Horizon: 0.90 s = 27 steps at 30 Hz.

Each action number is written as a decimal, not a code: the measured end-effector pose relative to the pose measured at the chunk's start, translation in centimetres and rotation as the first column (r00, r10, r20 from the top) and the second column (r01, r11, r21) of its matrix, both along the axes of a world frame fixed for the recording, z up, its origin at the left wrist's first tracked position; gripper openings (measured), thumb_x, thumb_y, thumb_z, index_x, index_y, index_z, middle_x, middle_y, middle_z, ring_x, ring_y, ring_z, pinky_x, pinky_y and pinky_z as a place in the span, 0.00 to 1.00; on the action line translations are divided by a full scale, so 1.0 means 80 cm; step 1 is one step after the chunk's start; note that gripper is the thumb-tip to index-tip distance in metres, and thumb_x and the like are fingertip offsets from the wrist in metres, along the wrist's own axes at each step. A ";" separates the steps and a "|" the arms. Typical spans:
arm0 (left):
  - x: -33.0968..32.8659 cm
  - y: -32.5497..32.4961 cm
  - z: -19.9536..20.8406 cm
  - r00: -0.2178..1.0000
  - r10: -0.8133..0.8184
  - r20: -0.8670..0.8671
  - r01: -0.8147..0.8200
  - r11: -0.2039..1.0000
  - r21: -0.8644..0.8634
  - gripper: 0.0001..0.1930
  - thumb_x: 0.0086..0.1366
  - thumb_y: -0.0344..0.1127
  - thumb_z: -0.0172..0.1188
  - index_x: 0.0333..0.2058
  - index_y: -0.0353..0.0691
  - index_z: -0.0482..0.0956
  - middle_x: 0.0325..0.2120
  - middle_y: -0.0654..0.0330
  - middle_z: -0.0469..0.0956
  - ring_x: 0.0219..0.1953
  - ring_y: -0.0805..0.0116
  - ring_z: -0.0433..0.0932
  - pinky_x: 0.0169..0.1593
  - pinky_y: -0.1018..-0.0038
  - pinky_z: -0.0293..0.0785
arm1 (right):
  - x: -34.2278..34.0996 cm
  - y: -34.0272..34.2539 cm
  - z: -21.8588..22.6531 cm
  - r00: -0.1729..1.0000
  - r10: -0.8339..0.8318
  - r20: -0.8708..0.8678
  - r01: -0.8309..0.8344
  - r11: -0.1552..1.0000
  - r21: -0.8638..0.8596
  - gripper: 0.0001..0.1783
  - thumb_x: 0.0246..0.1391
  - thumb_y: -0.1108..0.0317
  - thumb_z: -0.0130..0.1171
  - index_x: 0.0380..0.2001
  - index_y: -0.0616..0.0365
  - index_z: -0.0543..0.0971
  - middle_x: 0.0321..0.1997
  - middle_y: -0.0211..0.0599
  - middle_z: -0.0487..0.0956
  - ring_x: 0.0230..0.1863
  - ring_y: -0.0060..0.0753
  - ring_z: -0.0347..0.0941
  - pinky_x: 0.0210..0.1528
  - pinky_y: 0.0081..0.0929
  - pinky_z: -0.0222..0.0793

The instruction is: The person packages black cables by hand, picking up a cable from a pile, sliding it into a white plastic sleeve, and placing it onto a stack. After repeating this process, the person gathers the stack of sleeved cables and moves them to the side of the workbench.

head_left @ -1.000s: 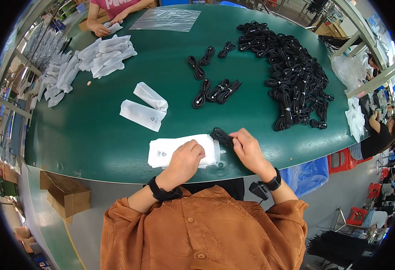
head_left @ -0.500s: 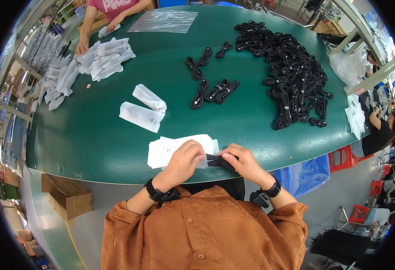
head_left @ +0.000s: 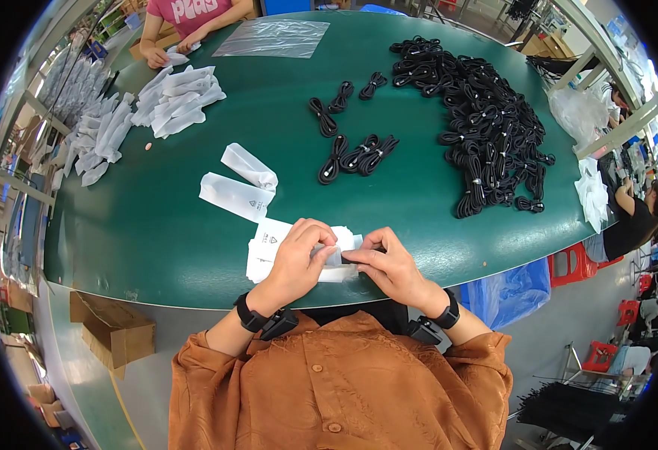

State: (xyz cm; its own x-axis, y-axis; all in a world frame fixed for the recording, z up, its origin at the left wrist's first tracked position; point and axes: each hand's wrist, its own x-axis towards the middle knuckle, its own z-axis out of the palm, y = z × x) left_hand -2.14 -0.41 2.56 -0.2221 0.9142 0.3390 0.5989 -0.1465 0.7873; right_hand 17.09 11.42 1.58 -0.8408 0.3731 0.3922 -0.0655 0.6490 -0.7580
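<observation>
My left hand (head_left: 304, 253) pinches the mouth of a white printed bag (head_left: 270, 232), lifted slightly off a stack of flat white bags (head_left: 260, 262) at the table's near edge. Closed around a coiled black cable (head_left: 353, 257), my right hand (head_left: 386, 260) holds its end at the bag's opening; most of the coil is hidden by my fingers. Beyond the stack lie two filled white bags (head_left: 231, 195). Several coiled black cables (head_left: 359, 154) rest in small groups at mid-table.
A large heap of coiled black cables (head_left: 486, 120) covers the right of the green table (head_left: 156, 247). White filled bags (head_left: 179, 101) pile up at the far left, near a co-worker's hands (head_left: 183, 49). A clear plastic sheet (head_left: 273, 37) lies at the back. An open cardboard box (head_left: 119, 334) stands on the floor.
The cable in my right hand has moved left into the bag's mouth, and the bag has lifted and shifted. The co-worker's hand has drawn back from the bag pile.
</observation>
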 end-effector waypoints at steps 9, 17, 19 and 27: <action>-0.015 0.002 0.036 0.965 -0.040 0.260 0.066 0.994 -0.090 0.05 0.62 0.23 0.61 0.33 0.36 0.73 0.41 0.59 0.76 0.41 0.69 0.74 0.44 0.73 0.72 | -0.026 0.008 0.024 0.974 0.103 -0.203 -0.066 0.981 0.181 0.24 0.45 0.83 0.69 0.47 0.55 0.82 0.48 0.44 0.72 0.47 0.40 0.74 0.43 0.29 0.76; -0.031 0.016 0.037 0.807 -0.142 0.573 0.162 0.987 0.016 0.03 0.69 0.28 0.57 0.35 0.36 0.74 0.48 0.58 0.73 0.44 0.75 0.72 0.50 0.77 0.70 | -0.050 0.022 0.040 0.949 0.045 -0.311 -0.003 0.991 0.136 0.24 0.43 0.82 0.71 0.46 0.60 0.79 0.48 0.46 0.74 0.49 0.41 0.76 0.44 0.30 0.78; -0.030 0.020 0.035 0.835 -0.155 0.528 0.161 0.986 0.036 0.03 0.70 0.28 0.56 0.35 0.36 0.74 0.49 0.58 0.72 0.45 0.74 0.72 0.51 0.77 0.70 | -0.059 0.025 0.039 0.943 0.113 -0.313 -0.061 0.983 0.172 0.23 0.43 0.81 0.71 0.46 0.59 0.79 0.48 0.45 0.75 0.48 0.41 0.76 0.43 0.30 0.79; -0.034 0.014 0.044 0.326 -0.114 0.938 0.216 0.975 0.044 0.05 0.73 0.31 0.52 0.42 0.37 0.72 0.52 0.55 0.72 0.52 0.68 0.74 0.57 0.69 0.71 | -0.064 0.011 0.059 0.939 -0.006 -0.344 0.138 0.923 0.360 0.15 0.40 0.78 0.73 0.35 0.57 0.81 0.47 0.40 0.75 0.44 0.43 0.74 0.37 0.34 0.75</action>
